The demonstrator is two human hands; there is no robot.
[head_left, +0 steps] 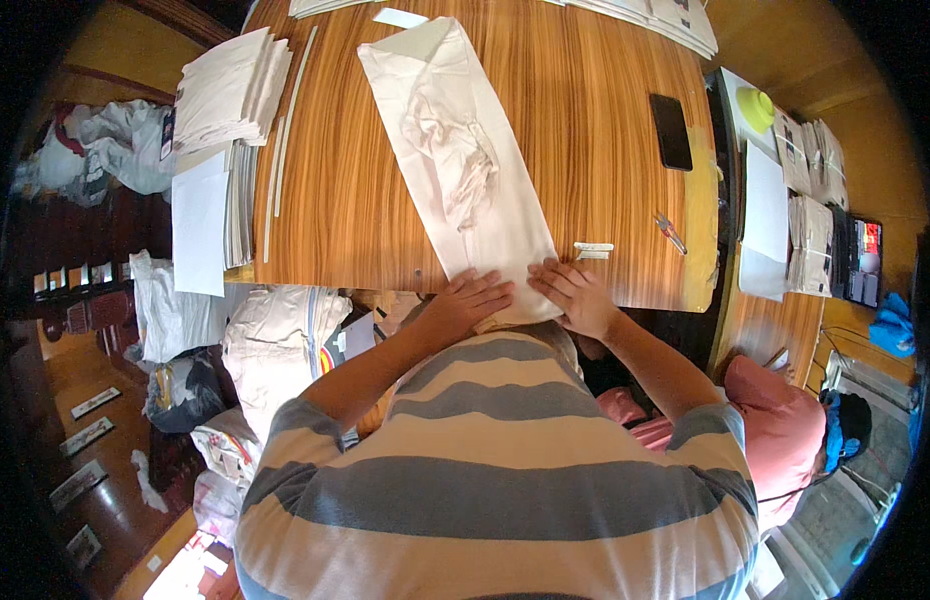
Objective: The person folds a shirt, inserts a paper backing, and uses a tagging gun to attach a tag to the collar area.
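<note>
A long strip of folded cream cloth (505, 215), which looks like a garment, lies slanting across the wooden table. Its middle is bunched in creases, and the near end reaches the table's front edge by my body. My left hand (475, 300) rests on the near end's left side, fingers stretched out over the fabric. On the opposite side of that end lies my right hand (575, 297), its fingers extended flat on the cloth and pointing inward. The thumbs are mostly hidden.
On the wooden table (605, 80) are a black phone (670, 132), small thread snips (670, 233) and a thin wooden strip (291, 120). Folded garments (230, 90) stack at the left. A person in pink (775, 430) is close at the lower right.
</note>
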